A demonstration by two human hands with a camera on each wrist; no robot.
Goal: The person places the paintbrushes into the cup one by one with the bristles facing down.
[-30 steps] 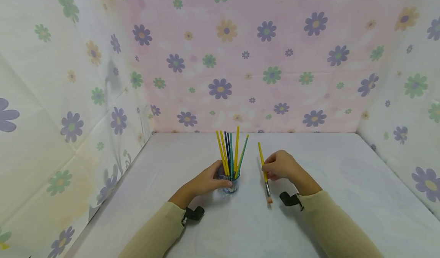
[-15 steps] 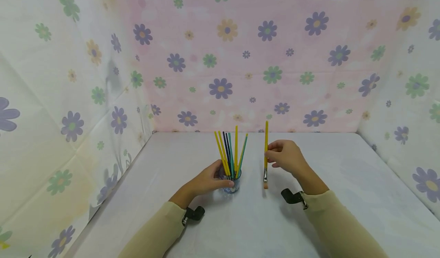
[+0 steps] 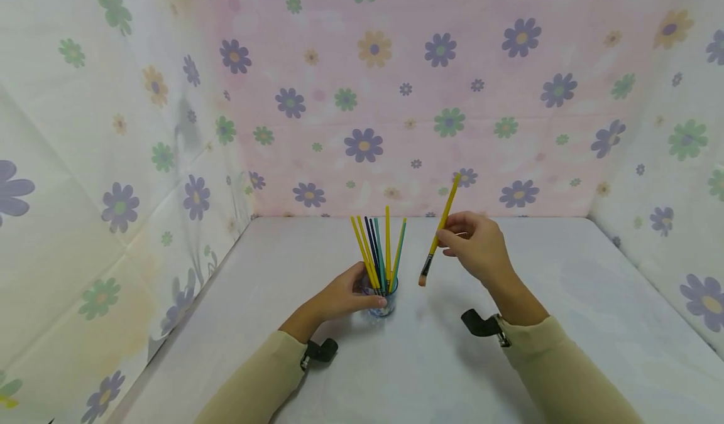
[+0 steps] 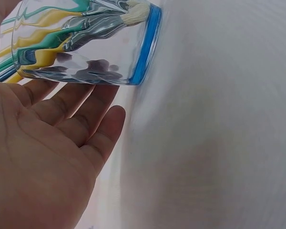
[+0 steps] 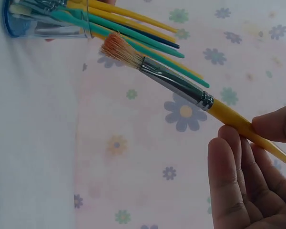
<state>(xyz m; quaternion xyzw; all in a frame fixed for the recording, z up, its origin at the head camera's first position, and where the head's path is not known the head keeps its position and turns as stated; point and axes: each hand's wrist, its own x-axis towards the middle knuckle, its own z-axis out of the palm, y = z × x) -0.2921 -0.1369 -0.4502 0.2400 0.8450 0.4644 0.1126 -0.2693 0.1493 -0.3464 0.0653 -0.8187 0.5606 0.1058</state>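
My right hand pinches a yellow paintbrush between thumb and fingers, above the table to the right of the glass. Its bristles point down and left, reddish at the tip, below a silver ferrule. My left hand holds a clear glass with a blue base, thumb on the near side and fingers behind it. Upright in that glass lean several yellow, teal and dark blue paintbrushes, bristles down. The glass stands on the table.
A white tabletop lies under both hands. Flower-patterned cloth hangs behind it and at both sides. Each wrist carries a small black camera.
My right hand has lifted the yellow paintbrush off the table and tilted its bristle end toward the glass. The left hand and the glass have hardly moved.
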